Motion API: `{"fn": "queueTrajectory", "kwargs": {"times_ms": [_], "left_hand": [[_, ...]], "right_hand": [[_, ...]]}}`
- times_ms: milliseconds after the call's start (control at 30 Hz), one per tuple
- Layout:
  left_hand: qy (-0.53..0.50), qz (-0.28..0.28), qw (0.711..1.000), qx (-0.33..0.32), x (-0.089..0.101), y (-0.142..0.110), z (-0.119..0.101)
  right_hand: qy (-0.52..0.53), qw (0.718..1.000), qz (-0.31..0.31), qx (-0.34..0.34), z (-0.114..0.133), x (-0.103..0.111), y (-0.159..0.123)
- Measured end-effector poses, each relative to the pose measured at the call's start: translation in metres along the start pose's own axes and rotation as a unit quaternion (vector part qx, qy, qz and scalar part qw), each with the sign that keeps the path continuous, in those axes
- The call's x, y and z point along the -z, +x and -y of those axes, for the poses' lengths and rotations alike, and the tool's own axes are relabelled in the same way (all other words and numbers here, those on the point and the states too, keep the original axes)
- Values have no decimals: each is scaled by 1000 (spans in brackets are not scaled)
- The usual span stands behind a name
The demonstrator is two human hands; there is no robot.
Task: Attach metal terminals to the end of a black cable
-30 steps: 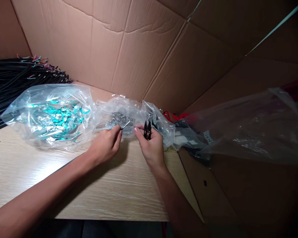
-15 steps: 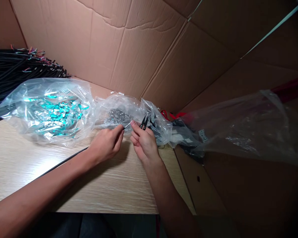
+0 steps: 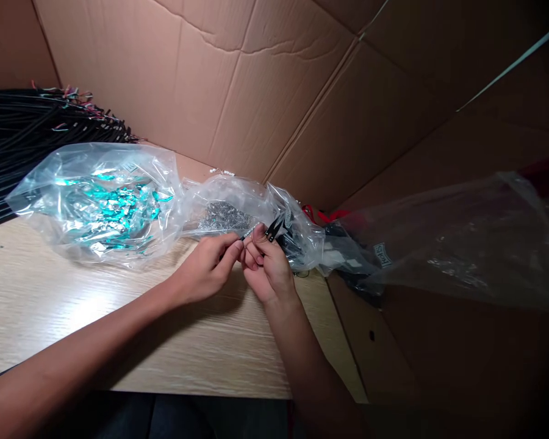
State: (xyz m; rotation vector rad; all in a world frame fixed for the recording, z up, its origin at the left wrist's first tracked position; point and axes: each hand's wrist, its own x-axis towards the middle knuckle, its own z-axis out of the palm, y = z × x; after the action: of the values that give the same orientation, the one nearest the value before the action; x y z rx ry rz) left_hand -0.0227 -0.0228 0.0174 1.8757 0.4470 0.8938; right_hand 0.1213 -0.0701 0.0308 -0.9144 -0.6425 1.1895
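Observation:
My left hand (image 3: pixel 205 270) pinches a thin silver-tipped wire (image 3: pixel 247 235) between thumb and fingers. My right hand (image 3: pixel 268 271) is shut on black thread snips (image 3: pixel 274 230), whose pointed blades stick up past the fingers. The wire's tip sits just left of the snips, and my hands nearly touch. Behind them lies a transparent plastic bag (image 3: pixel 224 204) holding a heap of small silver parts (image 3: pixel 224 216). To its left, a second transparent bag (image 3: pixel 41 201) holds teal and silver foil pieces (image 3: pixel 112 207).
A light wood-grain table (image 3: pixel 64 317) carries the bags. Cardboard sheets (image 3: pixel 238 91) line the back and right. A bundle of black cables (image 3: pixel 36 125) with coloured ends lies at far left. A large transparent bag (image 3: pixel 457 244) hangs at right, near a red strap (image 3: pixel 324 214).
My hands have moved closer together, bringing the wire's tip up beside the snips. The snips' blades now lean toward the right. The view has shifted slightly.

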Motion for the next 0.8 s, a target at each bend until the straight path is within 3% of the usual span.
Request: {"fn": "queueTrajectory", "kwargs": {"times_ms": [200,267,433,600,800], "left_hand": [[-117,45,991,35,5,1,-3],[-115,49,991,42,5,1,-3],[-71,43,996,26,5,3,-2],[-43,32,998,30,3,3,0],[-53,21,997,46,4,3,-1]], "right_hand": [[-56,995,-50,64,6,-1,-2],[-81,991,-63,87,9,-3,-4],[-125,987,-28,96,14,-5,-7],[-163,977,-57,124,11,-3,-7],[-307,919,-98,226,0,4,-9]]}}
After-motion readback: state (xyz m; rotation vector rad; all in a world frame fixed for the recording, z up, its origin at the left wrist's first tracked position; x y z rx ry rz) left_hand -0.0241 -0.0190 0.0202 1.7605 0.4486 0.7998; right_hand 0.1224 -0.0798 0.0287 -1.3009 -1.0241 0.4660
